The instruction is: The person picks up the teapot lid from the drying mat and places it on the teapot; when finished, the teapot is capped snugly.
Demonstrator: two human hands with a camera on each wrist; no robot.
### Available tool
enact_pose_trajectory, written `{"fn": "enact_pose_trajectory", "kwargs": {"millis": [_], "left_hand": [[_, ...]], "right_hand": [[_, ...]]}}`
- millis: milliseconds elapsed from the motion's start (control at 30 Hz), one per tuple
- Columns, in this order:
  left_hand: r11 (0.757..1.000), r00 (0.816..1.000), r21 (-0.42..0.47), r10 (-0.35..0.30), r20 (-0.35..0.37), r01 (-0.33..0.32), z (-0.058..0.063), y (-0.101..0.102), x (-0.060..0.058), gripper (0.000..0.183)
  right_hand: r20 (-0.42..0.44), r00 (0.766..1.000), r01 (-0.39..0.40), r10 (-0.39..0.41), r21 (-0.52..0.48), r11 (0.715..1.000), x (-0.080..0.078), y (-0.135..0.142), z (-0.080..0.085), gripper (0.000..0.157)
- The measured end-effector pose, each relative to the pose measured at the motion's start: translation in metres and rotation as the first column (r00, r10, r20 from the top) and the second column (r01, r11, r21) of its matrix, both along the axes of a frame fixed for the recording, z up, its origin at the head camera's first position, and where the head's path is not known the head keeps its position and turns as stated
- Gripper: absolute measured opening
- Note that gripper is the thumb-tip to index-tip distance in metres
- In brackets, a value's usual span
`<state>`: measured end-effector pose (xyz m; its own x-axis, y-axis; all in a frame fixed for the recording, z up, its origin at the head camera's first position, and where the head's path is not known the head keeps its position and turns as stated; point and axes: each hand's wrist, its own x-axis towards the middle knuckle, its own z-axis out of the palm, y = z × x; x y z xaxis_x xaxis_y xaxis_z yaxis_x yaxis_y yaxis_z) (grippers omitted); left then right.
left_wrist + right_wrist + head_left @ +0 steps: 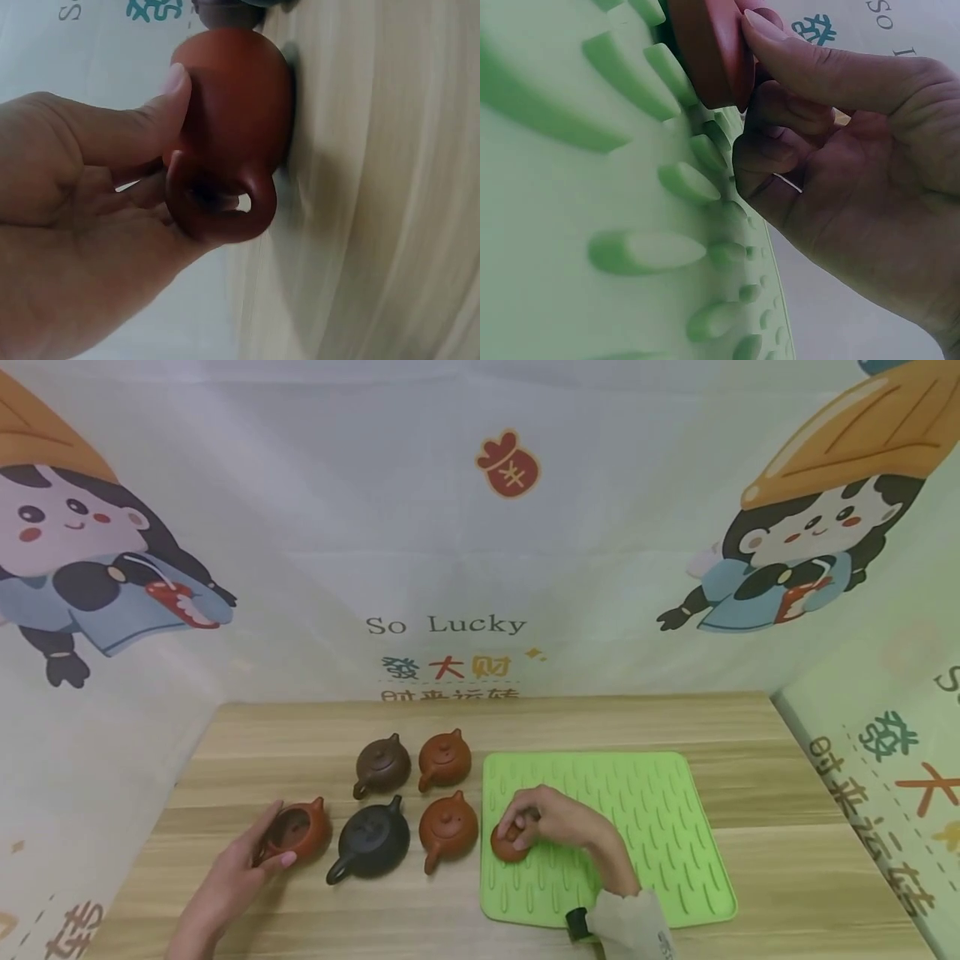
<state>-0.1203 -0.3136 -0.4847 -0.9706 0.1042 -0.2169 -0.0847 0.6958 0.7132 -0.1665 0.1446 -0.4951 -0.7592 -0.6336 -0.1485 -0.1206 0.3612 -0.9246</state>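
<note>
At the left of the table in the head view, my left hand point(232, 875) grips a lidless red-brown clay teapot point(313, 837), its dark inside facing up. The left wrist view shows the thumb against the side of the pot point(244, 97), with the ring-shaped handle point(261, 214) toward the camera. My right hand point(564, 820) pinches a round red-brown teapot lid point(507, 850) over the left part of the green mat point(630, 835). Up close in the right wrist view, the thumb is at the knob and the edge of the lid point(718, 52) is right at the mat's ridges.
Between the hands stand several lidded teapots: a black one point(378, 843), a dark brown one point(384, 767) and two red-brown ones, one behind point(450, 764) and one in front point(452, 833). A printed cloth point(600, 610) hangs behind the wooden table point(405, 918).
</note>
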Motion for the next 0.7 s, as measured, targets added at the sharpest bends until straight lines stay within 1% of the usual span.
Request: {"fn": "enact_pose_trajectory", "kwargs": {"millis": [100, 200, 367, 467, 567, 700], "left_hand": [[0.999, 1.000, -0.045, 0.007, -0.026, -0.008, -0.001, -0.003, 0.000, 0.080], [0.997, 0.999, -0.079, 0.021, -0.036, -0.024, -0.001, -0.005, -0.001, 0.081], [0.994, 0.999, -0.098, 0.046, -0.028, -0.048, -0.002, -0.010, 0.000, 0.084], [0.993, 0.998, -0.100, 0.053, -0.017, -0.054, -0.002, -0.012, 0.000, 0.085], [0.994, 0.998, -0.098, 0.049, -0.025, -0.051, -0.002, -0.013, -0.002, 0.086], [0.992, 0.997, -0.121, 0.034, -0.075, -0.043, -0.002, -0.013, -0.003, 0.084]], "right_hand": [[0.003, 1.000, 0.004, -0.004, 0.002, 1.000, 0.001, 0.000, -0.001, 0.016], [0.006, 1.000, 0.002, -0.002, -0.003, 1.000, 0.003, 0.000, -0.002, 0.015], [-0.006, 0.999, -0.032, 0.032, -0.009, 0.999, 0.004, -0.001, 0.000, 0.014], [-0.032, 0.998, -0.046, 0.046, 0.000, 0.999, 0.005, -0.002, 0.005, 0.014], [-0.079, 0.996, -0.041, 0.041, 0.003, 0.999, 0.007, -0.005, 0.012, 0.014], [-0.114, 0.993, -0.042, 0.038, -0.035, 0.999, 0.010, -0.012, 0.022, 0.012]]}}
